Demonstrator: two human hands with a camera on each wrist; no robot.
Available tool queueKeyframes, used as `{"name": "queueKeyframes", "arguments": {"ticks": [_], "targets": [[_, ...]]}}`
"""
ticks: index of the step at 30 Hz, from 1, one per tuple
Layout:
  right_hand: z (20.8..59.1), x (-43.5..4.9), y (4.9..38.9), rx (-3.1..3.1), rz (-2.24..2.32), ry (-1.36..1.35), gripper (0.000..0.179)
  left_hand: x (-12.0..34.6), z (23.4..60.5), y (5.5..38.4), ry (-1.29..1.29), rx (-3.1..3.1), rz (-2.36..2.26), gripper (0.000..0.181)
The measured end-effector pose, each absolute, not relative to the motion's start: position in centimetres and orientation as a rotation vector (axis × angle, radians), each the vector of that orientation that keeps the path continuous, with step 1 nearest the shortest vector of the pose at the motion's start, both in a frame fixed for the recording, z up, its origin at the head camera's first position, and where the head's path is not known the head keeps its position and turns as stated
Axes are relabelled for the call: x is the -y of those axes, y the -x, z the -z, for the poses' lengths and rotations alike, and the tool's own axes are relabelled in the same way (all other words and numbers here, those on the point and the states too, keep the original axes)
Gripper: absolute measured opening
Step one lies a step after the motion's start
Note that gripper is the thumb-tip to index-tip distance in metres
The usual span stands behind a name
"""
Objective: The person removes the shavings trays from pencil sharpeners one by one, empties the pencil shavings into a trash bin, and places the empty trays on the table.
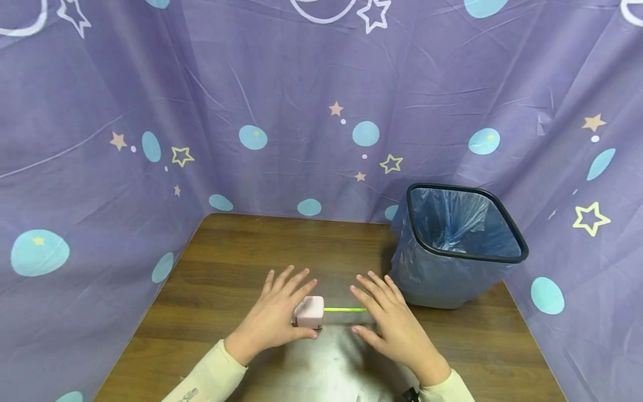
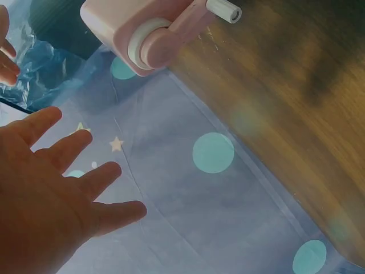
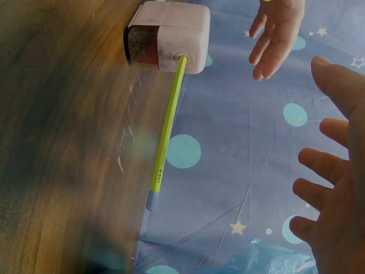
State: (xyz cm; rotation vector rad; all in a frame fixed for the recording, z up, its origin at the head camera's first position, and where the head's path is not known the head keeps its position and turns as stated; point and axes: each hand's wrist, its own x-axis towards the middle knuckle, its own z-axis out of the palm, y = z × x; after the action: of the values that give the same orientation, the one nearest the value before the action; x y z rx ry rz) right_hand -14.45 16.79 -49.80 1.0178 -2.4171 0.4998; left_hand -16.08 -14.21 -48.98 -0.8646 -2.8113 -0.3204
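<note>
A pink pencil sharpener [image 1: 310, 312] with a crank handle [image 2: 191, 17] stands on the wooden table. From its front hole sticks a yellow-green pencil [image 3: 168, 131] with a blue end, pointing to the right in the head view. My left hand [image 1: 273, 312] hovers beside the sharpener's left side, fingers spread, and covers part of it in the head view. Over the pencil's far end is my right hand [image 1: 394, 321], fingers also spread; it hides that end from the head camera. Neither hand holds anything.
A bin [image 1: 432, 279] with a black rim and a blue plastic liner stands at the back right of the table [image 1: 241, 240]. Purple curtains [image 1: 301, 84] with stars and blue dots hang behind and at both sides.
</note>
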Motion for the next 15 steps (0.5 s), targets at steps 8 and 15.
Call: {"name": "queueKeyframes", "arguments": {"ticks": [8, 15], "targets": [[49.8, -16.8, 14.4, 2.414, -0.503, -1.014, 0.075, 14.2, 49.6, 16.3, 0.862, 2.797, 0.374, 0.110], [49.7, -16.5, 14.5, 2.429, -0.501, -1.011, 0.078, 14.4, 50.1, 16.5, 0.858, 2.810, 0.373, 0.108]]}}
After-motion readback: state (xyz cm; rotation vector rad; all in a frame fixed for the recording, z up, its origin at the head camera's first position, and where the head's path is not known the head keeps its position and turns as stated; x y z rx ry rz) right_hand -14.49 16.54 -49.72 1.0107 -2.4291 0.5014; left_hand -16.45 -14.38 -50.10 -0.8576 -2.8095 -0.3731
